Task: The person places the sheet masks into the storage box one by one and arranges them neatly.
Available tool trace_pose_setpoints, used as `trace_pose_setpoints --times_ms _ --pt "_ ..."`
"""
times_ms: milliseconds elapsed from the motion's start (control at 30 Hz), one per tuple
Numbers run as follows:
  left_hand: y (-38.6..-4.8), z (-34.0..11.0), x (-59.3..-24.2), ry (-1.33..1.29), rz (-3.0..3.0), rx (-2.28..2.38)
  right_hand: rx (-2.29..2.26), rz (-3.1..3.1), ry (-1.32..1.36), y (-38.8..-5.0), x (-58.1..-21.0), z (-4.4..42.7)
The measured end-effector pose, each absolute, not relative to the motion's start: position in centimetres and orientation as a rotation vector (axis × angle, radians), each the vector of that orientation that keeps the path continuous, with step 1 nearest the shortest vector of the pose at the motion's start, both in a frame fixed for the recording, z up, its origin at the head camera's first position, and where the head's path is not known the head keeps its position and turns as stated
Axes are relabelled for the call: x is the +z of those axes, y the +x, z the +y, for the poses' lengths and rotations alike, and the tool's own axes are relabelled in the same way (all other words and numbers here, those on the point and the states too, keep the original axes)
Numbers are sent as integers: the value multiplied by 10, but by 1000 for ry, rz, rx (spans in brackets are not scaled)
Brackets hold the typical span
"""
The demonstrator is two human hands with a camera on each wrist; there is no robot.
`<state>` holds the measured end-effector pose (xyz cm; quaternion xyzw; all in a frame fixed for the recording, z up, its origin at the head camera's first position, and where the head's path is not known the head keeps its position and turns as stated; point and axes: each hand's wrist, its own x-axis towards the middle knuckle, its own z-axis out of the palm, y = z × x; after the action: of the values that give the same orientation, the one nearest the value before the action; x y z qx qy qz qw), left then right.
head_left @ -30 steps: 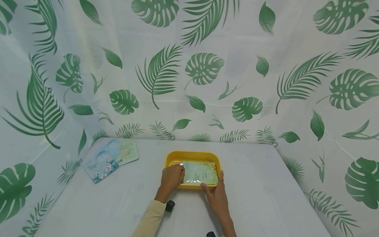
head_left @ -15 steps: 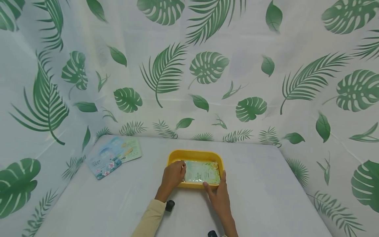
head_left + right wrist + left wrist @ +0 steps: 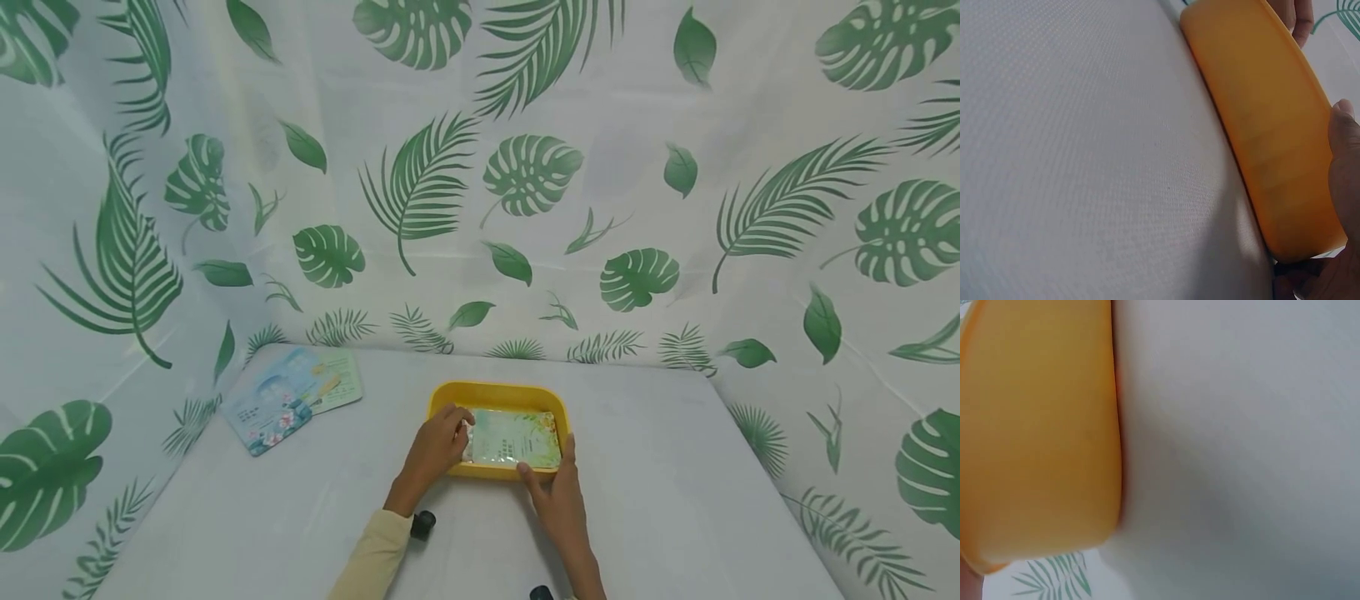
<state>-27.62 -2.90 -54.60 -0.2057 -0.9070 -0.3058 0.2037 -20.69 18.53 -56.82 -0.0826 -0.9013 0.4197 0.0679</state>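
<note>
A flat pale-green packet (image 3: 517, 437) lay inside a yellow rectangular plastic tray (image 3: 491, 393) on the white bench (image 3: 697, 500). The right hand (image 3: 558, 502) gripped the tray's four-o'clock corner; whether the left hand (image 3: 435, 446), at nine o'clock, pinched anything, I couldn't tell.

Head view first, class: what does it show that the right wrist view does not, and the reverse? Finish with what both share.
Only the head view: the green packet in the yellow tray, the blue packet overlapping another packet, and a cream sleeve.

Only the right wrist view: the fine texture of the white tabletop.

Both: the tray, left grip, right grip, tabletop and green leaf print.
</note>
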Motion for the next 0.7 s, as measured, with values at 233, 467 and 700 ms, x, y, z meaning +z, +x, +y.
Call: trace_pose_setpoints --times_ms 233,467,700 --pt "-270 -39 -552 -673 -2367 -837 1265 -2707 -246 -207 -567 186" --pt "-261 -57 -556 -613 -2356 -705 1244 -2710 -270 -207 -570 185" --pt "-266 -110 -554 -42 -2444 -1216 1234 -2712 -260 -207 -570 186"
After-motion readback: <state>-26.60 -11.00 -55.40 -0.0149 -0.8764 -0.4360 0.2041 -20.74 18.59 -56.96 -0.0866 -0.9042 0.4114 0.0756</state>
